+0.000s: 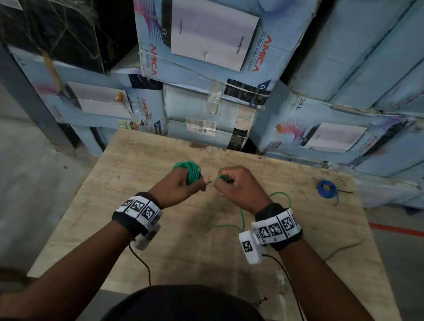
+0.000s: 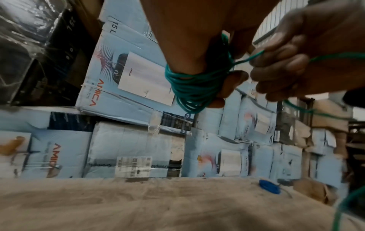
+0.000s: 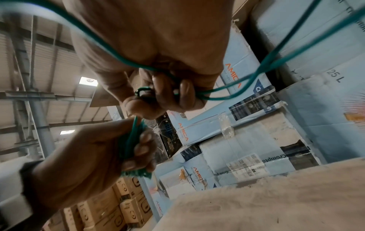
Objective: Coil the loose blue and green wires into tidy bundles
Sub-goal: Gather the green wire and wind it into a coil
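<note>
My left hand (image 1: 181, 183) grips a coil of green wire (image 1: 191, 172) wound round its fingers, held above the wooden table (image 1: 150, 243). The same coil (image 2: 193, 87) wraps the left fingers in the left wrist view. Just to its right, my right hand (image 1: 232, 184) is closed on the free green strand (image 3: 227, 90), which runs taut across the short gap to the coil. The loose tail (image 1: 242, 217) drops under my right wrist and lies curved on the table. A blue wire coil (image 1: 326, 189) lies at the table's far right corner, also visible as a blue bundle (image 2: 269, 186).
Stacked light-blue cartons (image 1: 202, 34) stand tight behind the table's far edge. Brown cartons (image 3: 122, 207) sit lower left in the right wrist view. Grey floor with a red line (image 1: 401, 231) runs right of the table. Black camera cables (image 1: 143, 263) hang from both wrists.
</note>
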`<state>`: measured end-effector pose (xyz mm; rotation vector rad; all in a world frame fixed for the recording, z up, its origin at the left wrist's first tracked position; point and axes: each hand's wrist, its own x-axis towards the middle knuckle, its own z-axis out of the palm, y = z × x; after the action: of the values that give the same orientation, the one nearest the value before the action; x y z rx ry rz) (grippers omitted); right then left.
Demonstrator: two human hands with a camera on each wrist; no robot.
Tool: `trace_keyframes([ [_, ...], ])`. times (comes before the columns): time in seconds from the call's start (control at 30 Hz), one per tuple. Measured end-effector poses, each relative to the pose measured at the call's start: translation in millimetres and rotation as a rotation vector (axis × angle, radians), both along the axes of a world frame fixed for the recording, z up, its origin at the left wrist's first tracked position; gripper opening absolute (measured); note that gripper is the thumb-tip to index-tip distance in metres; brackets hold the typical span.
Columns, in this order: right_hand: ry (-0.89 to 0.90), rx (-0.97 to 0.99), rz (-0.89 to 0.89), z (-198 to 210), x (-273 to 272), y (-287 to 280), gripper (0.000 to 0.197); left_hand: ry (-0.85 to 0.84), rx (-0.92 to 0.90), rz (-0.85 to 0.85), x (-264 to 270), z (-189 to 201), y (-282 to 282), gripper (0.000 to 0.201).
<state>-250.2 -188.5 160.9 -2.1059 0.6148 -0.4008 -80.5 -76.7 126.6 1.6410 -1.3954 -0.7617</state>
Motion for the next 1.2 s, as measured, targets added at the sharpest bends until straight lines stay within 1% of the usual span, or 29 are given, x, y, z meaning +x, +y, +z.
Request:
trace_keyframes([
  [0.07,0.015,0.026,0.008,1,-3,-5,0.022,0.083,0.033,-0.017,-1,3,1,0.029],
  [0.1,0.034,0.061,0.018,3,-6,-8,0.012,0.127,0.025,-0.013,-1,3,2,0.027],
  [0.13,0.04,0.105,0.038,5,-10,-12,0.006,0.153,0.009,0.0,1,2,2,0.025],
  [0.17,0.042,0.134,0.055,9,-14,-17,0.009,0.15,-0.004,0.017,4,1,3,0.024],
  [0.2,0.04,0.148,0.065,11,-19,-23,0.009,0.113,-0.007,0.036,8,-2,4,0.025],
  [0.27,0.039,0.09,0.046,17,-26,-31,0.002,-0.041,0.002,0.089,19,-10,6,0.027],
  [0.37,0.006,0.027,0.001,21,-31,-33,0.016,-0.236,-0.016,0.155,37,-18,9,0.022],
  [0.43,-0.052,0.072,-0.03,23,-30,-30,0.021,-0.335,-0.043,0.147,44,-21,8,0.021],
  [0.5,-0.104,0.166,-0.062,24,-24,-26,0.023,-0.444,-0.051,0.146,50,-25,6,0.022],
  [0.53,-0.127,0.228,-0.069,23,-23,-24,0.024,-0.479,-0.043,0.14,53,-29,4,0.023],
  [0.57,-0.147,0.291,-0.069,20,-21,-24,0.025,-0.474,-0.019,0.153,58,-34,2,0.025],
  [0.63,-0.164,0.397,-0.081,18,-17,-23,0.025,-0.373,0.056,0.196,64,-35,0,0.025],
  [0.7,-0.188,0.432,-0.151,16,-15,-30,0.023,-0.283,0.119,0.144,59,-30,-2,0.03],
  [0.73,-0.202,0.394,-0.203,15,-14,-37,0.021,-0.239,0.157,0.092,52,-25,-1,0.037],
  [0.77,-0.205,0.312,-0.248,14,-12,-47,0.019,-0.16,0.202,0.056,41,-21,1,0.045],
  [0.83,-0.143,0.048,-0.266,8,-8,-69,0.016,0.102,0.269,0.047,18,-17,5,0.057],
  [0.9,0.032,-0.293,-0.201,-4,-2,-86,0.012,0.404,0.287,0.038,-3,-17,7,0.061],
  [0.93,0.142,-0.456,-0.155,-10,0,-89,0.014,0.548,0.276,0.034,-12,-17,7,0.06],
  [0.97,0.226,-0.579,-0.113,-17,2,-89,0.023,0.681,0.274,0.05,-20,-16,6,0.06],
  [1.0,0.245,-0.635,-0.057,-25,3,-85,0.034,0.792,0.289,0.079,-26,-14,4,0.06],
  [1.03,0.212,-0.603,0.012,-30,3,-77,0.042,0.891,0.315,0.104,-30,-11,2,0.06],
  [1.07,0.152,-0.496,0.091,-35,3,-67,0.046,0.978,0.341,0.121,-34,-7,0,0.057],
  [1.13,0.045,-0.147,0.196,-41,5,-41,0.046,1.145,0.373,0.163,-37,-3,-2,0.055],
  [1.2,-0.061,0.289,0.159,-44,9,-18,0.041,1.279,0.375,0.203,-37,-5,-2,0.053],
])
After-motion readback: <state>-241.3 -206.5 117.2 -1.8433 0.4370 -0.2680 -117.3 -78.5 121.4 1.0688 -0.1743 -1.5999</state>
